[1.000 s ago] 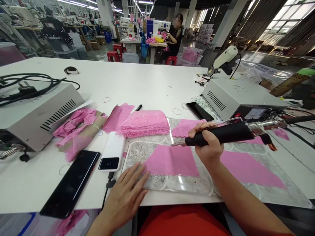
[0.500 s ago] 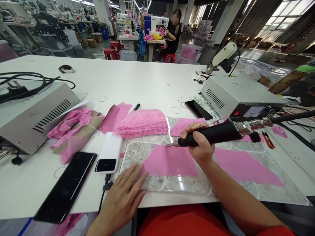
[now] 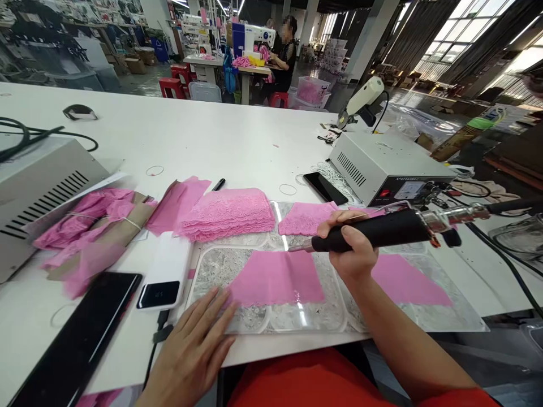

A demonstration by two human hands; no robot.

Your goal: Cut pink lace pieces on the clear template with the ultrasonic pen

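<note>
My right hand (image 3: 354, 243) is wrapped round a black handpiece (image 3: 373, 233) with a pointed metal tip, its cable running off to the right. The tip meets the upper edge of a flat pink fabric piece (image 3: 280, 277) lying on a clear sheet over a grey speckled board (image 3: 216, 265). Resting with fingers stretched out, my left hand (image 3: 195, 339) has its fingertips at the fabric's lower left corner. Behind lie a stack of pink lace pieces (image 3: 231, 215) and a single lace piece (image 3: 305, 217). Another pink piece (image 3: 407, 280) lies right of my forearm.
A grey control box (image 3: 394, 164) stands at the right, another (image 3: 46, 192) at the left. A black phone (image 3: 76, 339), a white power bank (image 3: 167, 271) with a cable, bundled pink fabric (image 3: 102, 220) and a second phone (image 3: 326, 188) lie around. A person (image 3: 282, 56) sits at a sewing machine beyond.
The view has turned a little to the right. The handpiece's tip has moved right along the fabric's upper edge. My left hand stays by the lower left corner.
</note>
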